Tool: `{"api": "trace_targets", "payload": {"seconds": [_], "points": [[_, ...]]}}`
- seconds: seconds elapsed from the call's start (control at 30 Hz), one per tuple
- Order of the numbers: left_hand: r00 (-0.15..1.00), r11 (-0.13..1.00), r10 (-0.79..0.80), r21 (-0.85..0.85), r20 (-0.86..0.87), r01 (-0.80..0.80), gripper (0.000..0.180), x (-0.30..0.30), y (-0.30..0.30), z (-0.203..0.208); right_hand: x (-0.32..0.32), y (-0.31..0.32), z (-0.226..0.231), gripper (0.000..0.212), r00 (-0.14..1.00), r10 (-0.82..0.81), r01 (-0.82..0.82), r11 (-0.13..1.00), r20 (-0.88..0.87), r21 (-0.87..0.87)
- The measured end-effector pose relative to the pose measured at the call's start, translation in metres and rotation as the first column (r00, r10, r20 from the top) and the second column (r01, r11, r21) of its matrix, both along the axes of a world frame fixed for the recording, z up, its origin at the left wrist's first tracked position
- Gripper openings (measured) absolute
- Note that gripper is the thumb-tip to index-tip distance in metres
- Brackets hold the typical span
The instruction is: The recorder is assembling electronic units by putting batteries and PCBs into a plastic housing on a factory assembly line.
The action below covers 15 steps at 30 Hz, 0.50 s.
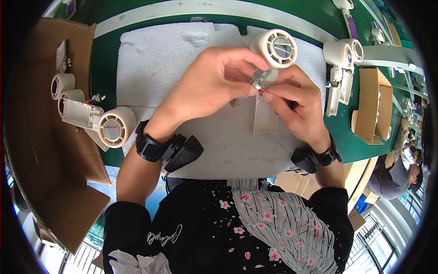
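Note:
Above the foam sheet, my left hand (207, 86) pinches a small green circuit board (259, 76) between thumb and fingers. My right hand (296, 102) closes its fingertips on a short red wire (263, 90) at the board's lower end, beside a small pale connector. Whether the wire's plug sits fully in the board is too small to tell. Just behind my hands lies a cream handheld fan (260, 48) with a round slotted head. Its long open handle shell (266, 116) extends toward me, partly hidden by my right hand.
White foam sheet (150, 55) covers the green table. At left, several cream fan parts (116, 128) with loose wires lie by a big open cardboard box (41, 137). More fan bodies (338, 55) lie right, near a small carton (372, 105). Another person (392, 178) is at far right.

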State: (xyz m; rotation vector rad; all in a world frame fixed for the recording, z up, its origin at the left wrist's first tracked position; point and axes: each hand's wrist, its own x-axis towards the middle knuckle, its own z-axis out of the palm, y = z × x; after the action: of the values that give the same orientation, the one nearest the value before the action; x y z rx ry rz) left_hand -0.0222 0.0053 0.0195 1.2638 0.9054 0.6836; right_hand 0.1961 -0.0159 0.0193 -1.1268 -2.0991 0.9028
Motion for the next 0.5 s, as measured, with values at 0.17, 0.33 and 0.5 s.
{"api": "trace_targets", "payload": {"seconds": [0.17, 0.33, 0.5], "points": [[0.999, 0.999, -0.004, -0.050, 0.053, 0.007, 0.031, -0.0001, -0.0007, -0.0018, 0.0017, 0.0001, 0.0021, 0.013, 1.000, 0.008, -0.008, 1.000, 0.004, -0.027], [0.996, 0.993, 0.008, -0.118, 0.086, 0.002, 0.030, -0.0015, 0.0015, -0.0020, 0.0009, 0.0026, 0.0016, 0.015, 1.000, 0.011, -0.012, 0.999, -0.020, -0.052], [0.995, 0.992, 0.024, -0.129, 0.102, -0.011, 0.031, -0.0011, -0.0014, -0.0007, 0.0022, 0.0025, 0.0020, 0.017, 1.000, 0.014, -0.015, 0.996, -0.010, -0.085]]}}
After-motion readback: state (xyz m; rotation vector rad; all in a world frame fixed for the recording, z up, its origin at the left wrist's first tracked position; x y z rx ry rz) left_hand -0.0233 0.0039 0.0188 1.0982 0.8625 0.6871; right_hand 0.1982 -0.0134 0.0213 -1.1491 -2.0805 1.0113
